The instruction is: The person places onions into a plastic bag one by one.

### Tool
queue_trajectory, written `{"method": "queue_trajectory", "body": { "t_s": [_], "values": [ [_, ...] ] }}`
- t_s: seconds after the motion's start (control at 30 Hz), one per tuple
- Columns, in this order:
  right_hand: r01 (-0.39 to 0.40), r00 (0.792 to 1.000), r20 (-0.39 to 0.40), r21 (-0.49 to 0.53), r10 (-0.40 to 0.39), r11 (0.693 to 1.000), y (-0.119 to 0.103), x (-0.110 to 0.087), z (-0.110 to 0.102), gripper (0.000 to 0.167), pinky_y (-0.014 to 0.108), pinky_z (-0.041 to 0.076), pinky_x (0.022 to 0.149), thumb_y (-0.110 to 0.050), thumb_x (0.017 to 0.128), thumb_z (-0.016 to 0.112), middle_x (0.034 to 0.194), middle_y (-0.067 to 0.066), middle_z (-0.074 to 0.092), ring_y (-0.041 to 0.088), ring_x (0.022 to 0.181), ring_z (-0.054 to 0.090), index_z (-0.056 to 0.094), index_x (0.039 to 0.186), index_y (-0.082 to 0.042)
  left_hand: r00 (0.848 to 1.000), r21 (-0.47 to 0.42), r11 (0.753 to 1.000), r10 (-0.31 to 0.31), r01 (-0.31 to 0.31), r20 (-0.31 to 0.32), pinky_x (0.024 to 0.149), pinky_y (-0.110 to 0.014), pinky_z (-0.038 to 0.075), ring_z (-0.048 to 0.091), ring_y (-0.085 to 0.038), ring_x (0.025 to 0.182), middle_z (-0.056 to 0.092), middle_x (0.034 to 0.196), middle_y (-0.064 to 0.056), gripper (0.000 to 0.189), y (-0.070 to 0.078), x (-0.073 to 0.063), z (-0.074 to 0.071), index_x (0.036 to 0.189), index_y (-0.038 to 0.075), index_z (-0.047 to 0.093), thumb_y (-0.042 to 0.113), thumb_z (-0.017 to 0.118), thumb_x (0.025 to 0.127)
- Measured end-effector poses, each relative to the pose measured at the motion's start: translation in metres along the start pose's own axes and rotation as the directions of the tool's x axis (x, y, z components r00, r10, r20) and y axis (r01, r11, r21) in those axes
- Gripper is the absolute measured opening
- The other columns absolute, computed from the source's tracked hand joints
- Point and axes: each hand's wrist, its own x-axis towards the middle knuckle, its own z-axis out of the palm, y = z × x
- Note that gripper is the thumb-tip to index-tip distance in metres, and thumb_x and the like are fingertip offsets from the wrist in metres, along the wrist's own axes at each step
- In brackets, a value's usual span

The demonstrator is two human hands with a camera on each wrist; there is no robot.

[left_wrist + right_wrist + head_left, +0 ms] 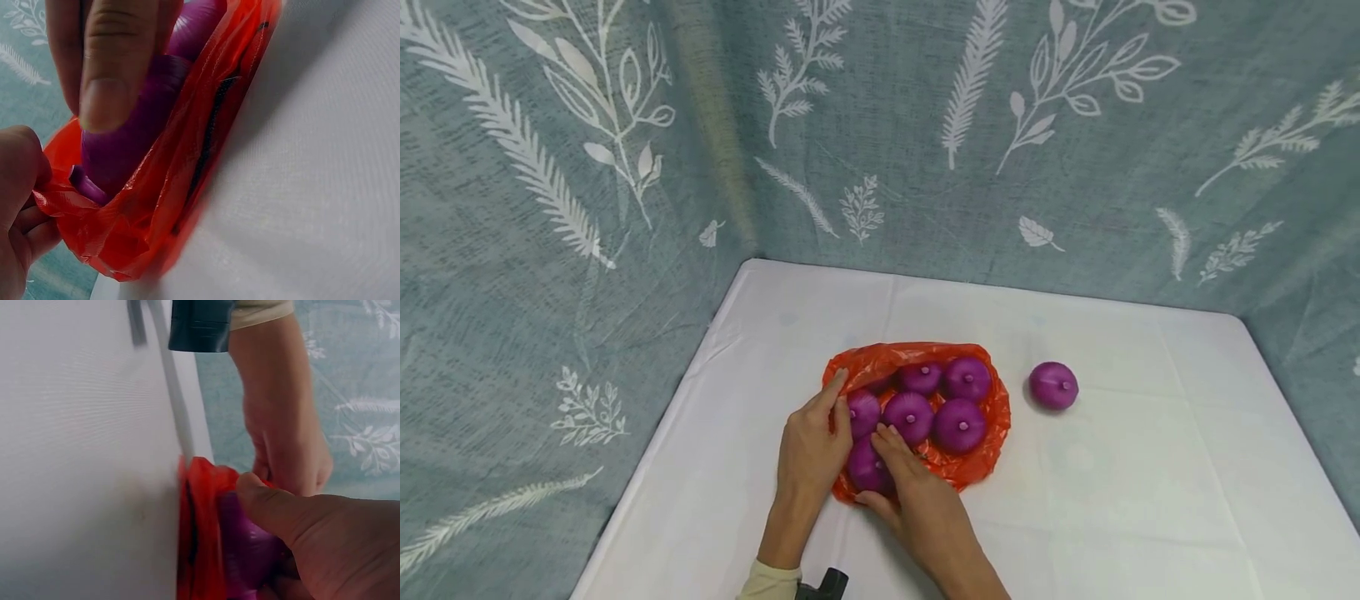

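Note:
A red plastic bag (992, 454) lies with its mouth spread, holding several purple onions (958, 426). At the bag's left side, my left hand (816, 446) pinches the rim between thumb and fingers, as the left wrist view shows at the crumpled bag edge (94, 234). My right hand (928, 508) reaches in from the near side and grips the nearest onion (867, 467), with its fingers over the top and its thumb on the near side. The right wrist view shows that onion (244, 544) beside the bag wall (203, 531), partly hidden by the thumb.
One loose purple onion (1053, 386) sits on the white-covered table (1150, 467), right of the bag. A grey-green leaf-patterned cloth (895, 100) hangs behind the table and along its sides. A dark wrist device (200, 325) shows on the left forearm.

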Motion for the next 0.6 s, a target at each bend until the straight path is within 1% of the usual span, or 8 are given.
{"method": "queue_trajectory", "body": {
  "t_s": [0.07, 0.13, 0.2, 0.3, 0.4, 0.47, 0.53, 0.6],
  "values": [
    [0.0, 1.0, -0.017, 0.045, 0.0, 0.999, 0.001, 0.0, -0.002, 0.071, 0.039, 0.05, 0.108, -0.045, 0.095, 0.077, 0.162, -0.002, 0.05, 0.016, 0.149, 0.045, 0.054, 0.156, -0.016, 1.0, 0.004, 1.0, 0.002, -0.002, -0.002, 0.086, -0.044, 0.062, 0.074, -0.034, 0.109, 0.071, 0.133, -0.018, 0.04, 0.0, -0.001, 0.0, 0.144, 0.003, 0.065, 0.009, 0.064, 0.104],
    [0.0, 0.999, -0.047, 0.093, 0.004, 0.996, 0.002, 0.0, -0.004, 0.07, 0.039, 0.051, 0.108, -0.044, 0.094, 0.079, 0.16, -0.004, 0.052, 0.016, 0.146, 0.049, 0.056, 0.155, -0.017, 1.0, 0.003, 1.0, 0.003, -0.003, -0.001, 0.08, -0.041, 0.063, 0.077, -0.031, 0.098, 0.071, 0.131, -0.019, 0.041, -0.001, -0.001, 0.0, 0.144, 0.003, 0.065, 0.009, 0.064, 0.104],
    [0.0, 0.996, -0.088, 0.149, 0.013, 0.989, 0.005, 0.001, -0.008, 0.069, 0.039, 0.05, 0.107, -0.041, 0.093, 0.081, 0.157, -0.005, 0.055, 0.015, 0.143, 0.052, 0.057, 0.154, -0.018, 1.0, 0.004, 1.0, 0.006, -0.006, -0.002, 0.074, -0.038, 0.063, 0.076, -0.027, 0.088, 0.072, 0.13, -0.02, 0.041, -0.001, -0.002, -0.001, 0.144, 0.003, 0.065, 0.009, 0.065, 0.103],
    [0.005, 0.988, -0.151, 0.2, 0.026, 0.98, 0.01, 0.003, -0.013, 0.066, 0.038, 0.05, 0.107, -0.038, 0.092, 0.083, 0.153, -0.006, 0.059, 0.014, 0.139, 0.056, 0.06, 0.151, -0.019, 1.0, 0.0, 1.0, 0.015, -0.015, -0.011, 0.071, -0.037, 0.062, 0.075, -0.023, 0.083, 0.072, 0.129, -0.02, 0.041, -0.002, -0.002, 0.0, 0.143, 0.002, 0.065, 0.008, 0.065, 0.103],
    [-0.006, 0.978, -0.202, 0.247, 0.057, 0.969, 0.017, 0.004, -0.019, 0.061, 0.036, 0.052, 0.105, -0.035, 0.093, 0.083, 0.147, -0.007, 0.064, 0.013, 0.133, 0.062, 0.063, 0.148, -0.02, 1.0, -0.005, 1.0, 0.025, -0.025, -0.017, 0.073, -0.038, 0.062, 0.076, -0.025, 0.089, 0.072, 0.13, -0.02, 0.04, -0.002, -0.001, 0.0, 0.143, 0.002, 0.066, 0.008, 0.065, 0.103],
    [-0.005, 0.97, -0.229, 0.306, 0.079, 0.952, 0.022, 0.004, -0.022, 0.057, 0.036, 0.054, 0.103, -0.03, 0.093, 0.083, 0.146, -0.007, 0.065, 0.014, 0.13, 0.064, 0.065, 0.146, -0.019, 0.999, -0.009, 1.0, 0.027, -0.027, -0.018, 0.071, -0.037, 0.062, 0.076, -0.025, 0.087, 0.072, 0.131, -0.02, 0.04, -0.002, -0.001, 0.0, 0.143, 0.002, 0.066, 0.008, 0.065, 0.103],
    [0.01, 0.961, -0.26, 0.383, 0.098, 0.924, 0.029, 0.004, -0.026, 0.054, 0.036, 0.055, 0.1, -0.025, 0.094, 0.083, 0.145, -0.005, 0.066, 0.015, 0.129, 0.065, 0.066, 0.145, -0.017, 1.0, -0.013, 1.0, 0.024, -0.024, -0.016, 0.068, -0.035, 0.06, 0.074, -0.023, 0.082, 0.072, 0.131, -0.02, 0.04, -0.002, -0.001, 0.0, 0.143, 0.002, 0.066, 0.008, 0.065, 0.103],
    [0.036, 0.949, -0.296, 0.436, 0.105, 0.899, 0.035, 0.004, -0.031, 0.052, 0.036, 0.055, 0.1, -0.021, 0.095, 0.082, 0.146, -0.002, 0.066, 0.016, 0.13, 0.064, 0.066, 0.144, -0.016, 1.0, -0.013, 1.0, 0.02, -0.021, -0.015, 0.065, -0.033, 0.057, 0.072, -0.021, 0.077, 0.072, 0.131, -0.02, 0.04, -0.002, -0.001, 0.0, 0.143, 0.002, 0.065, 0.008, 0.064, 0.103]
  ]
}}
